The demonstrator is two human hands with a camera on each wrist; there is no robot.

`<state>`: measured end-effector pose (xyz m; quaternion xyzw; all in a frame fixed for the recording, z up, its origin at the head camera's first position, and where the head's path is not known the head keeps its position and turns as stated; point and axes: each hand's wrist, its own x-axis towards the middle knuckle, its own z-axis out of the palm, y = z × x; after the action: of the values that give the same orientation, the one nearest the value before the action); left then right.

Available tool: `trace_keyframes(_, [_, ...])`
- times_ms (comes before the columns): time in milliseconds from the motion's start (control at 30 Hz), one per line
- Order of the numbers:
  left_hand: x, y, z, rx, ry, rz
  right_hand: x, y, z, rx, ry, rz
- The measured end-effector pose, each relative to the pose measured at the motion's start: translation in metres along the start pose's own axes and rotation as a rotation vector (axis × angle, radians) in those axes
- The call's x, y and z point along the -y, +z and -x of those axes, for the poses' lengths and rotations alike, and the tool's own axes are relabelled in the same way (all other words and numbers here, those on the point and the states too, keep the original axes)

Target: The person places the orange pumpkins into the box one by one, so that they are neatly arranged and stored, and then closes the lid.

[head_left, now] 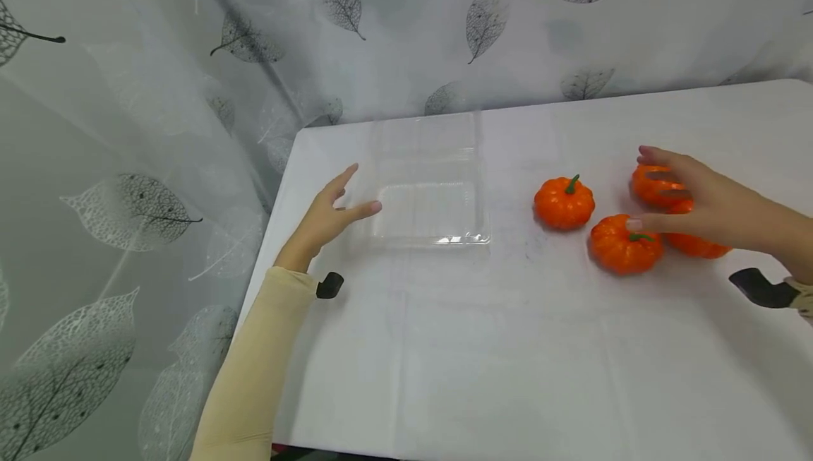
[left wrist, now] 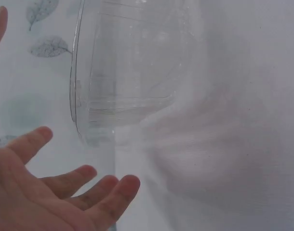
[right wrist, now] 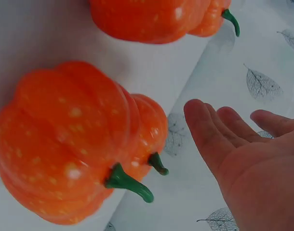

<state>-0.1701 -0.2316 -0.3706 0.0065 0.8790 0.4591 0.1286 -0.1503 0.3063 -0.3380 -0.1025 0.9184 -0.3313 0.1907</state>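
Note:
On the right of the head view, several small orange pumpkins with green stems lie on the white table. One pumpkin [head_left: 563,203] sits apart to the left, and a nearer pumpkin [head_left: 622,248] lies under the right thumb. My right hand [head_left: 701,200] hovers over the group with fingers spread, holding nothing; it partly hides the pumpkins behind. In the right wrist view, a large-looking pumpkin [right wrist: 65,144] is beside the fingers, with a gap between. A clear plastic container [head_left: 428,210] with its lid raised lies left of centre. My left hand [head_left: 327,217] is just left of it, fingers spread, apart from it.
A white cloth covers the table [head_left: 495,362]. Behind and to the left hangs a pale curtain [head_left: 406,23] with a grey leaf print. Dark wrist-camera mounts [head_left: 762,288] stick out by both wrists.

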Motion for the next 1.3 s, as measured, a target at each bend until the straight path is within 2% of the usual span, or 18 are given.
trace_keyframes(100, [0.010,-0.001,0.005,0.055,-0.027,0.094,-0.004,0.006,0.003,0.021,-0.014,-0.014])
trace_keyframes(167, [0.014,0.000,0.008,0.071,-0.028,0.129,-0.007,0.009,0.004,0.026,-0.025,-0.018])
trace_keyframes(567, [0.027,0.010,0.010,0.029,0.010,0.212,-0.016,0.026,0.007,0.034,-0.069,-0.048])
trace_keyframes(700, [0.029,0.012,0.009,0.022,0.022,0.209,-0.016,0.029,0.007,0.039,-0.073,-0.014])
trace_keyframes(1000, [0.030,0.015,0.010,0.012,0.017,0.222,-0.015,0.036,0.004,0.065,-0.024,0.098])
trace_keyframes(1300, [0.035,0.017,0.011,0.013,0.043,0.338,-0.014,0.044,0.008,0.062,0.023,0.179])
